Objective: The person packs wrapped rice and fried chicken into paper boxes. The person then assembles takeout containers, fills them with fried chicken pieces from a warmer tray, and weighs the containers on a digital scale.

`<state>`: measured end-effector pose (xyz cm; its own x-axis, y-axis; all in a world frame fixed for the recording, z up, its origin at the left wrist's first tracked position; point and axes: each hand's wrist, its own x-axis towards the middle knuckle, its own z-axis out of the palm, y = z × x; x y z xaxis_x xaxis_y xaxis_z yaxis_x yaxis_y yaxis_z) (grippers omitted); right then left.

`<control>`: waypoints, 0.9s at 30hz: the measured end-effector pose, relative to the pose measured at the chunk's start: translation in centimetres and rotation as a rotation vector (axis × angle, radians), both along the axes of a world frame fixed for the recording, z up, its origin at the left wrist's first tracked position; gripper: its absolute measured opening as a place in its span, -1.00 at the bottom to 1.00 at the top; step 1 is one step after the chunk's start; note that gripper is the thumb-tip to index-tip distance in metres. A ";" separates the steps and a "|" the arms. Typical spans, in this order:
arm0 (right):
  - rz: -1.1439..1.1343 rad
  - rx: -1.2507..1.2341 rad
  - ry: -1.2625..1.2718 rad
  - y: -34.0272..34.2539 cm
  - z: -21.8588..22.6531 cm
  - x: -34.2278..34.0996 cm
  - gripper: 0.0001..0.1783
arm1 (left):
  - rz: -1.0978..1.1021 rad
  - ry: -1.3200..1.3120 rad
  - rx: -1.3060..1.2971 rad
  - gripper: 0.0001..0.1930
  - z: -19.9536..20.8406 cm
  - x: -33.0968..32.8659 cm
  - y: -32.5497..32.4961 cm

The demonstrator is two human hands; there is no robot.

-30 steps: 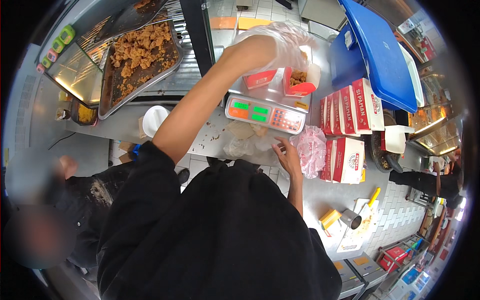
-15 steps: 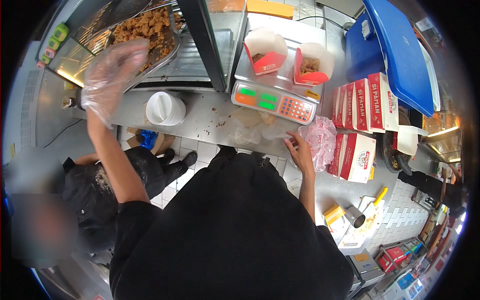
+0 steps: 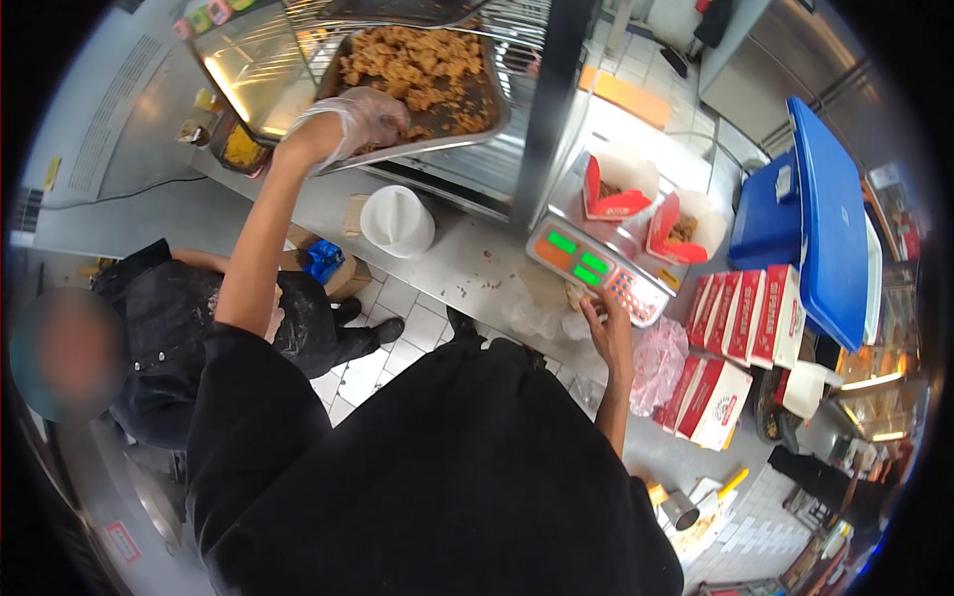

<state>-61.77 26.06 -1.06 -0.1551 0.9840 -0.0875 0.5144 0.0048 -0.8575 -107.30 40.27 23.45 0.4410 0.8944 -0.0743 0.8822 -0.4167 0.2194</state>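
My left hand, in a clear plastic glove, reaches over the near left corner of a metal tray of fried chicken pieces. Its fingertips are hard to make out, so I cannot tell if they grip a piece. Bare, my right hand is at the front edge of a digital scale, fingers apart beside the keypad, nothing seen in it. On the scale's platform stand two open red-and-white paper boxes with brown food inside.
A white tub stands before the glass cabinet. Crumpled plastic bags and stacked red-and-white cartons lie right, near a blue cooler box. A person in black is close on my left. A metal cup is at lower right.
My gloved left hand has come down from the air onto the tray. My right hand has moved up from the plastic bags to the scale's keypad. The view has shifted left.
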 end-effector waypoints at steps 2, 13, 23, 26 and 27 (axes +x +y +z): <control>-0.019 0.001 -0.010 -0.8 0.4 -0.6 -0.62 | 0.023 -0.051 -0.094 -0.74 0.5 -0.2 0.8; -0.032 -0.109 -0.007 -3.0 -1.1 -2.1 -0.58 | 0.212 0.201 0.149 -0.60 1.6 1.5 5.7; -0.130 -0.147 0.016 -3.3 -2.1 0.6 -0.57 | 0.235 0.020 0.107 -0.77 2.6 0.4 5.2; -0.072 -0.141 -0.048 -3.2 -2.2 1.0 -0.57 | 0.216 0.217 0.064 -0.71 2.5 2.0 4.8; -0.074 -0.140 -0.047 -3.2 -2.2 1.0 -0.57 | 0.227 0.262 0.120 -0.69 2.0 2.3 5.0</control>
